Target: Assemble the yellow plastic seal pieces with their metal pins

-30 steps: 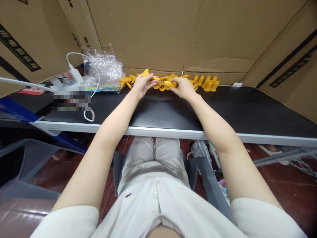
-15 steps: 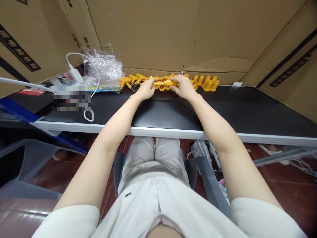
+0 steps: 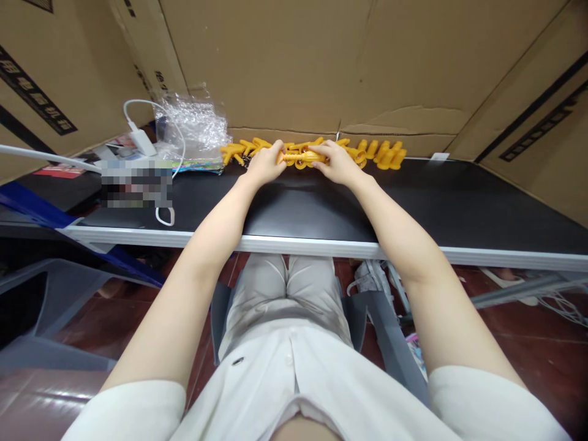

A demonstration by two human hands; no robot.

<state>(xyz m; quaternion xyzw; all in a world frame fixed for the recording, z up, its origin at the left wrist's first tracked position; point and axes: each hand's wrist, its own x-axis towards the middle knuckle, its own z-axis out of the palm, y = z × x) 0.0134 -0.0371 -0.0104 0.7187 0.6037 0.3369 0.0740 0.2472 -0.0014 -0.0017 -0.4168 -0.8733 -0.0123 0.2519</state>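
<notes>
With the left hand (image 3: 265,166) and right hand (image 3: 337,164) each pinching an end of the yellow piece (image 3: 301,158), squeeze evenly, clear of the far yellow parts (image 3: 386,154) on the counter (image 3: 294,211).

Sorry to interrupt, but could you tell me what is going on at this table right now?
A seated person reaches across a black table to a row of small yellow plastic parts lined up against the cardboard wall. The left hand and right hand together grip one yellow piece between them. A bubble wrap bag and a white charger lie to the left.
</notes>
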